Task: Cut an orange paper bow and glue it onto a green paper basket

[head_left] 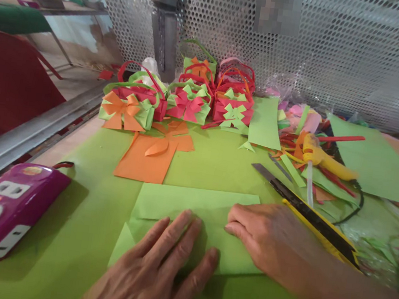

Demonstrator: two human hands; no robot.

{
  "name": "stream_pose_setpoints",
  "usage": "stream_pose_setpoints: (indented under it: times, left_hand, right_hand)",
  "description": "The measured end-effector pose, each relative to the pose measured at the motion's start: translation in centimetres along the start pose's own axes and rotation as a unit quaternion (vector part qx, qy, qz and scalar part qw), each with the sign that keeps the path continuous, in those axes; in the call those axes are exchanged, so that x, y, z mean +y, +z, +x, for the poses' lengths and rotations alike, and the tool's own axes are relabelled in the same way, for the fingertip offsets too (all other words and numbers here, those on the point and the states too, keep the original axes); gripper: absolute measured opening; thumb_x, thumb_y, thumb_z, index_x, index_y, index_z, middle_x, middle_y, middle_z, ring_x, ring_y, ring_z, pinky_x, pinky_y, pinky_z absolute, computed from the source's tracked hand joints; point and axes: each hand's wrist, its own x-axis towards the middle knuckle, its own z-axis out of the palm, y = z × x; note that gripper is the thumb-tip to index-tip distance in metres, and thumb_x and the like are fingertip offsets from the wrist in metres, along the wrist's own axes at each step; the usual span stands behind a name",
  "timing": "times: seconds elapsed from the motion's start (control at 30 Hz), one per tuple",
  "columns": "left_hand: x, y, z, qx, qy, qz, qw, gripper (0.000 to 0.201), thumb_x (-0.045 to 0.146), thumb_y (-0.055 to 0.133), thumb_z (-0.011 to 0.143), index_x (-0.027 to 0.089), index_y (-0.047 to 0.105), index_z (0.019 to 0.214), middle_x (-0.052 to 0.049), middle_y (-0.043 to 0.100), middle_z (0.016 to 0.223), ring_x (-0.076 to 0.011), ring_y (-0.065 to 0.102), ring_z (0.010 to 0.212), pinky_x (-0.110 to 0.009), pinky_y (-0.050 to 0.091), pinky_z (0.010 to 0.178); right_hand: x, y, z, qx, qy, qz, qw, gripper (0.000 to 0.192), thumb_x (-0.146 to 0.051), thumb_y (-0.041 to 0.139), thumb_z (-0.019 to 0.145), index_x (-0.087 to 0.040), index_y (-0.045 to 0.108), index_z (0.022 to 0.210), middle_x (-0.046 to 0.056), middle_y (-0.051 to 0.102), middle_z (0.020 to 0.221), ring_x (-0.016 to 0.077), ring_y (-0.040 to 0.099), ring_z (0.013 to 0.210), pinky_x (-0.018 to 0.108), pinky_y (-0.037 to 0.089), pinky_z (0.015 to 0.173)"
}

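Note:
A sheet of light green paper [196, 203] with a folded flap lies in front of me on the green work surface. My left hand [158, 262] rests on its lower left part, fingers spread and open. On the right side of the sheet, my right hand [262, 231] is closed, its curled fingers pressing near the flap's edge; nothing shows in them. A yellow and black utility knife [314, 223] lies just beyond the right hand, blade out. Behind the sheet is a piece of orange paper [142, 161] with small offcuts.
Several small paper baskets with bows [191, 102] stand at the back near a water bottle [163, 32]. At right are a yellow glue gun [326, 159], paper scraps and green sheets [378, 158]. A purple power strip [11, 208] lies at left. Perforated metal [217, 14] borders the back.

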Motion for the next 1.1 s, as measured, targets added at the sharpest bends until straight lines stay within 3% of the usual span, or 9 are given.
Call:
stream_pose_setpoints:
  times: [0.23,0.53,0.87,1.1]
  left_hand:
    - [0.1,0.4,-0.3,0.003,-0.018,-0.075,0.997,0.068,0.062,0.041,0.090,0.016,0.045,0.140,-0.020,0.057,0.132,-0.0376,0.043,0.131,-0.050,0.047,0.097]
    - [0.1,0.4,-0.1,-0.010,-0.002,-0.031,0.999,0.061,0.056,0.048,0.090,0.021,0.045,0.140,-0.017,0.059,0.129,-0.0404,0.049,0.123,-0.053,0.048,0.091]
    - [0.9,0.8,-0.3,-0.012,-0.041,-0.026,0.999,0.049,0.044,0.049,0.094,0.026,0.044,0.139,-0.016,0.057,0.132,-0.0396,0.055,0.119,-0.056,0.051,0.087]
    - [1.1,0.4,0.0,-0.007,-0.045,-0.021,0.999,0.040,0.036,0.037,0.099,0.026,0.048,0.137,-0.014,0.059,0.131,-0.0389,0.056,0.118,-0.054,0.054,0.084]
  right_hand:
    - [0.1,0.3,-0.1,0.018,-0.015,0.002,1.000,0.022,-0.014,0.060,0.084,-0.018,0.054,0.063,-0.003,0.056,0.050,0.0110,0.045,0.042,0.027,0.020,0.047]
    - [0.2,0.6,-0.3,0.053,-0.034,-0.031,0.998,0.021,-0.011,0.059,0.083,-0.019,0.052,0.064,-0.003,0.058,0.050,0.0130,0.051,0.041,0.027,0.021,0.046]
    - [1.0,1.9,-0.5,0.119,-0.086,-0.041,0.988,0.032,-0.015,0.039,0.093,-0.023,0.044,0.063,-0.004,0.053,0.045,0.0126,0.050,0.035,0.027,0.022,0.042]
    - [1.3,2.4,-0.6,0.100,-0.077,-0.035,0.991,0.029,-0.020,0.042,0.094,-0.023,0.043,0.065,-0.004,0.052,0.047,0.0145,0.053,0.039,0.028,0.026,0.044]
